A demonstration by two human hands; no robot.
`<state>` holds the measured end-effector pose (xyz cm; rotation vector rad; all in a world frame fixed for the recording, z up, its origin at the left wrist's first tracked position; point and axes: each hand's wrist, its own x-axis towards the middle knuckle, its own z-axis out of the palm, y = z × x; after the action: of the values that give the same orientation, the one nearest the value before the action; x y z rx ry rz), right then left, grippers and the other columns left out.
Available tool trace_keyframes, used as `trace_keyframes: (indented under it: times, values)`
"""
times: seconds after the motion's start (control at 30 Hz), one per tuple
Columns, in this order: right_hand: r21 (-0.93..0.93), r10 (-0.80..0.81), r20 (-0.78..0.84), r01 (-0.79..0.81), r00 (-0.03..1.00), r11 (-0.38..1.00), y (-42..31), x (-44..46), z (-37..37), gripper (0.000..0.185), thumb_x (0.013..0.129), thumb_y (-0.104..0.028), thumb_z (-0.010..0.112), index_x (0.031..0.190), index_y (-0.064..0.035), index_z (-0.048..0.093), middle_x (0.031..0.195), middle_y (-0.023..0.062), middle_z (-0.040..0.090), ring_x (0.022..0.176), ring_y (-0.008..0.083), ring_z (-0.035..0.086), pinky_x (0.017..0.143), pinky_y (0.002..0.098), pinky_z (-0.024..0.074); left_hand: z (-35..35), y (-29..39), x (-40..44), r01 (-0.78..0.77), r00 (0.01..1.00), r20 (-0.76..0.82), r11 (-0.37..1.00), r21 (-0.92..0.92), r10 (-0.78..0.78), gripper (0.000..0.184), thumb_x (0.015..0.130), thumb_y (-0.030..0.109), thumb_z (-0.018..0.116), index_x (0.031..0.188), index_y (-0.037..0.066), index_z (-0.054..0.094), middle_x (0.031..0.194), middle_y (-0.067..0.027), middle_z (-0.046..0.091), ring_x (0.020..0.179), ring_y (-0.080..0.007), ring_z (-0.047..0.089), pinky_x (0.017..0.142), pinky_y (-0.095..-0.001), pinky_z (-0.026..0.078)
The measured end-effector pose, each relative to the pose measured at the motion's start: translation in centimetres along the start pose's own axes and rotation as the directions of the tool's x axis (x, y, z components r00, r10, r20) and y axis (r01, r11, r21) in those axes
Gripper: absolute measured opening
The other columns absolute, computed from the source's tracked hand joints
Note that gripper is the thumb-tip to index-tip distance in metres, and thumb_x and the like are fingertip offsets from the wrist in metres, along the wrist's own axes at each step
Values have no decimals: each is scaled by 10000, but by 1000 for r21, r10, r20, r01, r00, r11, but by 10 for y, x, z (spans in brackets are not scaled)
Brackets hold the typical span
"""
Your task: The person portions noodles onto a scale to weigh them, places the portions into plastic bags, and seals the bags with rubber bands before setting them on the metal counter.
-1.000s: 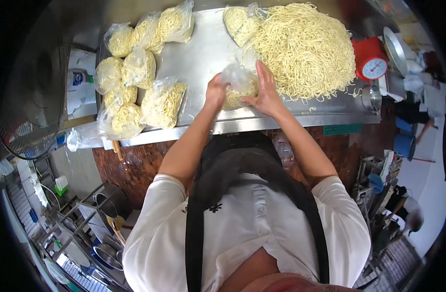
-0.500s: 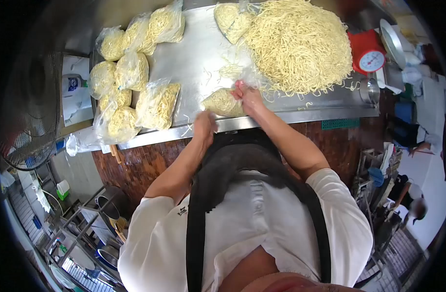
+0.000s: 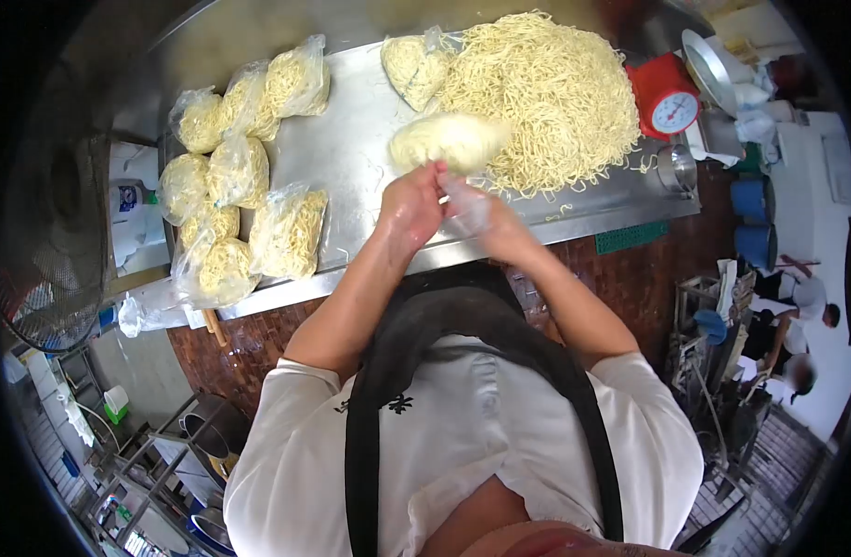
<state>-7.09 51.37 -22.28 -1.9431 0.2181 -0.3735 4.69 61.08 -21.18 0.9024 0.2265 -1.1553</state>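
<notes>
A bag of noodles [image 3: 447, 139], blurred by motion, hangs over the steel table, its filled end pointing away from me. My left hand [image 3: 414, 206] pinches the bag's neck just below the noodles. Close beside it, my right hand [image 3: 500, 227] is closed around the gathered clear plastic of the bag's top. To the right lies a large heap of loose noodles [image 3: 546, 102]. One tied bag of noodles [image 3: 414, 72] rests against the heap's left side. Several filled bags [image 3: 291, 232] lie at the table's left.
A red scale [image 3: 665, 97] with a metal pan [image 3: 709, 70] stands right of the heap, near a metal cup [image 3: 676, 170]. The steel table [image 3: 351, 139] has a raised front edge. A fan [image 3: 54, 223] is at far left. Other people [image 3: 797, 325] are at far right.
The bag has risen from the table's front edge and swung away from me. My left hand has moved from beside the bag to its neck. The whole view has shifted slightly.
</notes>
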Motion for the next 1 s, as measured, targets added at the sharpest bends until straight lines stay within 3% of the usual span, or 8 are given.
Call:
trace_keyframes:
  times: [0.1, 0.2, 0.3, 0.4, 0.53, 0.63, 0.83, 1.0]
  values:
    - [220, 300, 83, -311, 950, 924, 30, 6, 0, 176, 927, -102, 590, 1061, -19, 668, 897, 66, 695, 750, 230, 658, 646, 393, 485, -36, -18, 5, -284, 953, 181, 516, 808, 241, 240, 1012, 232, 526, 924, 42, 643, 843, -55, 643, 980, -266, 589, 887, -405, 431]
    - [310, 563, 201, -597, 802, 739, 59, 18, -4, 130, 912, -97, 616, 982, -3, 673, 902, 77, 717, 738, 244, 675, 624, 373, 512, -39, -12, -2, -366, 801, 466, -309, 878, 376, 155, 962, 182, 559, 916, 66, 653, 839, -88, 645, 945, -313, 551, 846, -456, 422]
    - [-280, 136, -72, -151, 988, 948, 68, 38, 22, 75, 847, -64, 651, 884, -5, 681, 834, 139, 701, 709, 273, 666, 622, 389, 519, -67, -19, 34, -376, 776, 514, -388, 842, 364, 96, 897, 117, 578, 898, 95, 672, 916, -111, 651, 961, -344, 535, 821, -475, 415]
    - [-120, 203, -328, -254, 923, 960, 113, 45, 60, 61, 797, -45, 667, 835, -5, 692, 800, 170, 679, 704, 314, 656, 644, 408, 527, -100, -39, 73, -349, 815, 468, -357, 867, 341, 127, 851, 39, 571, 903, 81, 678, 938, -131, 640, 958, -360, 544, 831, -462, 416]
    - [72, 222, -271, -210, 937, 975, 107, 44, 68, 256, 817, 8, 637, 1071, 38, 633, 842, 164, 690, 693, 351, 641, 677, 431, 538, -124, -43, 81, -448, 755, 486, -195, 872, 439, 197, 816, -10, 629, 993, 63, 678, 963, -157, 653, 970, -377, 569, 870, -438, 443]
    - [-204, -140, -227, 93, 964, 975, 112, 30, 72, 366, 828, 42, 616, 1183, 39, 525, 847, 159, 685, 691, 356, 636, 677, 423, 534, -127, -47, 83, -454, 701, 495, -214, 865, 514, 228, 811, -32, 630, 1017, 52, 679, 956, -188, 648, 927, -381, 587, 853, -445, 460]
    - [-136, 234, -62, -240, 970, 961, 122, 50, 62, 417, 816, -36, 688, 1159, -5, 453, 866, 164, 658, 746, 304, 640, 679, 371, 520, -101, -37, 74, -310, 814, 118, 253, 916, 568, 281, 821, -36, 579, 1090, 28, 632, 910, -206, 636, 889, -398, 589, 811, -465, 473]
    - [76, 347, 296, -384, 890, 920, 156, 62, 44, 301, 792, -70, 708, 1043, -30, 546, 789, 41, 615, 705, 134, 575, 624, 297, 474, -108, -60, 87, -517, 624, 434, -72, 853, 651, 347, 814, -77, 553, 1143, 24, 600, 971, -209, 636, 929, -387, 601, 833, -458, 488]
